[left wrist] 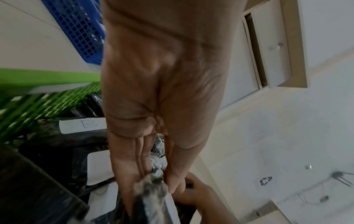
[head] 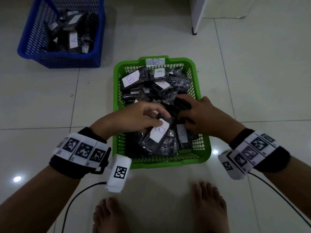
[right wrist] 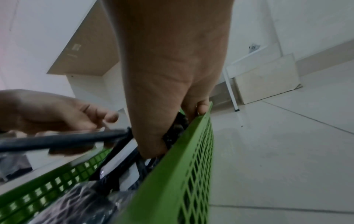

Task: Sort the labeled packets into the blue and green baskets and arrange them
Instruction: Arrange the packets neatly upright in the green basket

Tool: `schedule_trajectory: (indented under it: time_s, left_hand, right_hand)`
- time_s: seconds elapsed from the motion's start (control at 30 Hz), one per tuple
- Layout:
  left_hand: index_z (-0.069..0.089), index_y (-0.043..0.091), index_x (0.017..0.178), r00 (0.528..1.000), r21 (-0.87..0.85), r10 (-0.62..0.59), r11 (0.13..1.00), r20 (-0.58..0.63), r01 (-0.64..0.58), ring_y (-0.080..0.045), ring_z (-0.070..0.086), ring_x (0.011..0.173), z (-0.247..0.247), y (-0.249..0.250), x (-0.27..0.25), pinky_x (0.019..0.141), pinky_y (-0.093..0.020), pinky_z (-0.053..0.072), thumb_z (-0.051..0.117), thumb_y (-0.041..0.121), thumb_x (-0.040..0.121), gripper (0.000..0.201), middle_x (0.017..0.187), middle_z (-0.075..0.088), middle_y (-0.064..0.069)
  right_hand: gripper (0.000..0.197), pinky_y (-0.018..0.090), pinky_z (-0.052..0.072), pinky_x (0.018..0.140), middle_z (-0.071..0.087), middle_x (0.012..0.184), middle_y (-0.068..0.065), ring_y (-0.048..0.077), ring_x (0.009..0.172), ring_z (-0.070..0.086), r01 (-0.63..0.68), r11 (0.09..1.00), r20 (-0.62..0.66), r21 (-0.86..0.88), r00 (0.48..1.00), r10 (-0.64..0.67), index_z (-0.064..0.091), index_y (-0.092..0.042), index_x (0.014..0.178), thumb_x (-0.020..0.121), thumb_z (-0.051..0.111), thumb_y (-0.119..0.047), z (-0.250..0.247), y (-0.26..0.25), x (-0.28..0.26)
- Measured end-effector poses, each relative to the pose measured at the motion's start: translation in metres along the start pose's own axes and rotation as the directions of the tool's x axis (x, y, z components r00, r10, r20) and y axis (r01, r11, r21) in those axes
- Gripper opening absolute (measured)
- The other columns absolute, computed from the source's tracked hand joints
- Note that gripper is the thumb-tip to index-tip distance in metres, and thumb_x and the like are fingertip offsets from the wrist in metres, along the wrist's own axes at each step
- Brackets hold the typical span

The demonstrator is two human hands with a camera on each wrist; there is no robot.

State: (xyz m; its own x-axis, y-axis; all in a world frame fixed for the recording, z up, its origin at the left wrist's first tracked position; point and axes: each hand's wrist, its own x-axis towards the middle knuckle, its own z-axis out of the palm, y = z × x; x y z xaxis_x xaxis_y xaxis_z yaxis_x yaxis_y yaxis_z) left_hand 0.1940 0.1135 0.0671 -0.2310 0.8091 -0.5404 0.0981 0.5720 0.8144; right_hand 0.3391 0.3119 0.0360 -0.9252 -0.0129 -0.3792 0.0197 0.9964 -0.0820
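The green basket (head: 203, 145) stood on the tiled floor (head: 252, 81) just ahead of the person's bare feet (head: 208, 206); a white tag marked B (head: 155, 62) was fixed to its far rim, and it was heaped with black glossy packets (head: 170, 88) — several showing white labels with a handwritten B; the blue basket (head: 67, 60) sat well apart at the far left, holding a smaller jumble of dark packets (head: 74, 37) with white labels, their letters too blurred to read.

Both hands were down in the near half of the green basket; the left hand (head: 134, 118) reached in from the left, thumb and fingers curled and pinching a B-labelled packet (head: 159, 132) that lay tilted on the pile; the right hand (head: 202, 115) came in from the right beside the basket's right wall, its fingers bent down into the dark packets — the left wrist view showed them curled at the held packet's far edge, though whether they gripped anything could not be told.
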Motion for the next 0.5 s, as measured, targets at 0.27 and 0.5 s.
schedule_trajectory:
  time_s: [0.27,0.5]
  left_hand:
    - [0.07,0.038,0.118,0.997,0.215,-0.068,0.974,-0.03,0.073,-0.011,0.072,0.071,0.027,-0.004,0.021,0.085,-0.034,0.06,0.087,0.029,0.079,0.043,0.109,0.073,0.001]
    - [0.065,0.035,0.127,0.994,0.234,-0.078,0.968,-0.082,0.095,-0.006,0.066,0.089,0.041,-0.017,0.027,0.084,-0.027,0.056,0.084,0.031,0.081,0.051,0.124,0.063,0.006]
  right_hand:
    - [0.08,0.035,0.046,0.06,0.019,0.153,0.005,0.031,0.115,0.048,-0.191,0.972,0.061,-0.137,0.978,0.201,0.048,-0.044,0.126,0.057,0.087,-0.046,0.011,-0.026,-0.003]
    - [0.045,0.03,0.038,0.052,0.022,0.141,0.003,0.033,0.111,0.042,-0.217,0.967,-0.071,0.132,0.971,0.228,0.051,-0.029,0.095,0.07,0.076,-0.001,0.007,-0.013,-0.003]
